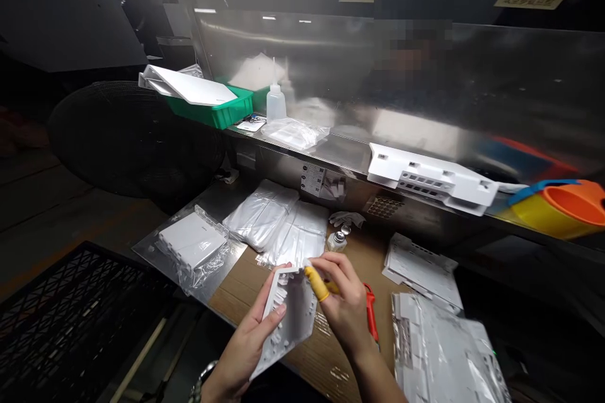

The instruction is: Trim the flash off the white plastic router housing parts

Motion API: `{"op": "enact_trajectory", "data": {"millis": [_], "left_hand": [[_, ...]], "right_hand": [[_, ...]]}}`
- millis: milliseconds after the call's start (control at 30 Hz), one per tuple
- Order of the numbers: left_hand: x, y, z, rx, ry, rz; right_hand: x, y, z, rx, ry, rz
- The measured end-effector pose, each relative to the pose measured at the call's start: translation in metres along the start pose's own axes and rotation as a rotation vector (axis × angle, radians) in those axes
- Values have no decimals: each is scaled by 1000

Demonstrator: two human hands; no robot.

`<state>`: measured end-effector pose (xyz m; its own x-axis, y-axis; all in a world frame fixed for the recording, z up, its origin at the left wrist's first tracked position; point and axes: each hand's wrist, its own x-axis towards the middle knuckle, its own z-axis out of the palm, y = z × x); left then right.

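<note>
At a metal workbench (154, 244) topped with a brown cardboard sheet (231, 283), seen from the head camera, a person works on a white plastic shell (299, 318), held tilted above the near part of the sheet. The left hand (243, 343) grips its left side, thumb over the inner edge, a metal-banded watch (205, 371) at the wrist. The right hand (347, 302), a yellow finger cover (316, 283) on one digit, brings its fingers close together at the shell's far corner; whether they pinch a separate piece cannot be told.

Just right of that hand lies a red-handled tool (371, 313), partly hidden. Farther right sit a bare white panel (423, 271) and, nearer, white panels in clear wrap (442, 352). At left rests a bagged white panel (193, 239); beyond the shell lie stacked clear plastic bags (265, 214) beside a small metal-lidded bottle (336, 240).

On the far metal shelf (343, 160), left to right, stand a green plastic bin (227, 113) with white panels (189, 85) across it, a translucent nozzle bottle (275, 104) and a long slotted white housing (432, 179).
</note>
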<state>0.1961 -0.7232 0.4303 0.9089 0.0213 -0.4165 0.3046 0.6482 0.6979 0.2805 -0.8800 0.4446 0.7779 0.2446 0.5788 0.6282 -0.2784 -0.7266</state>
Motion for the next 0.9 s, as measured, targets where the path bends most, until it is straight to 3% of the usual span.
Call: {"op": "enact_trajectory", "data": {"millis": [100, 200, 333, 467, 567, 633, 800, 900], "left_hand": [[4, -4, -2, 40, -3, 28], [11, -4, -4, 18, 9, 3], [28, 12, -14, -162, 145, -98], [41, 41, -24, -391, 218, -236], [44, 56, -20, -442, 230, -278], [43, 61, -12, -473, 231, -283], [36, 66, 10, -587, 93, -265], [30, 66, 19, -622, 20, -238]], "right_hand": [[-1, 6, 1, -15, 23, 43], [3, 15, 5, -16, -43, 18], [2, 46, -3, -99, 41, 167], [-14, 68, -24, 252, 92, 317], [-19, 65, -31, 651, 197, 369], [-13, 58, -29, 770, 324, 376], [22, 41, -21, 605, 588, 298], [36, 34, -23, 532, 660, 345]]}}
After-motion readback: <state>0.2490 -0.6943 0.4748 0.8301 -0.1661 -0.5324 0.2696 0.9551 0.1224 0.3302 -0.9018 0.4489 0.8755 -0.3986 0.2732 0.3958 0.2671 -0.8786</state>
